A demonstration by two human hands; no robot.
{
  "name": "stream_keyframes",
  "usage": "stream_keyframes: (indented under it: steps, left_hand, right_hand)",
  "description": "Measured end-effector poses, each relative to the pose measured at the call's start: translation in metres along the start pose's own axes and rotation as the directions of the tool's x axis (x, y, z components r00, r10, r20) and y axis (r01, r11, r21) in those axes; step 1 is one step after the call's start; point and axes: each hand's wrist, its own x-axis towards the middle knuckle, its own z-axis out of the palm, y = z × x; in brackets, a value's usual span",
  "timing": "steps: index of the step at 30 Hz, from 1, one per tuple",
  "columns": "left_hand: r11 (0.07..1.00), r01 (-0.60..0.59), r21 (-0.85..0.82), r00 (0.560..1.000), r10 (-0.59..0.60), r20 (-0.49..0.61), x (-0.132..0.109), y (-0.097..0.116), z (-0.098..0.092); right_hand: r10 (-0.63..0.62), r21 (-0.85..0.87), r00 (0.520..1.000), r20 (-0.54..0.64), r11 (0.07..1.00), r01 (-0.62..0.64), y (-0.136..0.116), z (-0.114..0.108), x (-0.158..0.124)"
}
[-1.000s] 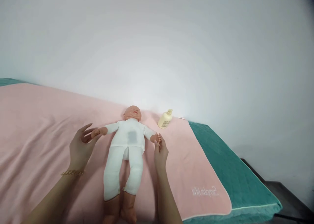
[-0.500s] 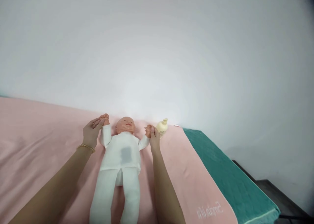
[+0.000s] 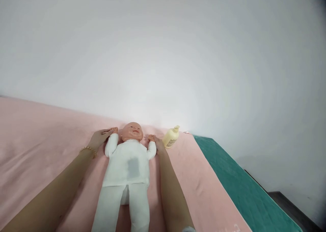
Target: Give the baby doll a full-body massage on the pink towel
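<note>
The wall (image 3: 152, 55) is softly lit, brightest low in the middle and dimmed toward the corners, the upper right one blackened. Faint shadows are cast beside the doll (image 3: 133, 167) on the pink blanket (image 3: 198, 177).

The left forearm (image 3: 61, 184), bare, runs forward from the lower left, slanting inward, with a gold-toned chain bracelet (image 3: 89, 151) around the wrist. The left hand (image 3: 100, 139) reaches ahead with its back upward, thumb and fingers drawn close together. The right forearm (image 3: 173, 188), mostly bare, rises more steeply and leans left. The right hand (image 3: 159, 145) is well apart from the left, its fingers partly hidden.
</note>
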Motion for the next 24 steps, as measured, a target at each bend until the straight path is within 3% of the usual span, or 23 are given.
stream_keyframes:
  steps: [4, 8, 15, 19, 22, 24]
  left_hand:
    - [0.998, -0.016, 0.055, 1.000, 0.017, -0.015, 0.001, -0.002, 0.001]
    - [0.996, -0.056, -0.063, 0.996, 0.051, -0.071, -0.001, -0.003, 0.006]
    - [0.945, -0.298, -0.138, 0.939, 0.264, -0.220, -0.036, 0.025, 0.002]
    - [0.939, -0.252, 0.233, 0.905, 0.314, -0.287, -0.071, 0.052, -0.015]
    - [0.863, -0.214, 0.458, 0.906, 0.350, -0.238, -0.104, 0.063, -0.027]
    - [0.796, -0.220, 0.563, 0.907, 0.380, -0.183, -0.130, 0.057, -0.033]
  right_hand:
    - [-0.022, -0.020, 1.000, 0.016, 1.000, 0.023, 0.002, -0.005, -0.003]
    - [-0.075, -0.036, 0.996, 0.041, 0.996, 0.077, -0.006, -0.009, -0.004]
    - [-0.208, -0.055, 0.973, 0.097, 0.975, 0.213, -0.035, -0.028, -0.015]
    - [-0.274, -0.083, 0.957, 0.094, 0.956, 0.282, -0.044, -0.055, -0.050]
    - [-0.307, -0.146, 0.947, 0.096, 0.937, 0.318, -0.041, -0.076, -0.088]
    - [-0.312, -0.260, 0.945, 0.100, 0.908, 0.327, -0.034, -0.088, -0.114]
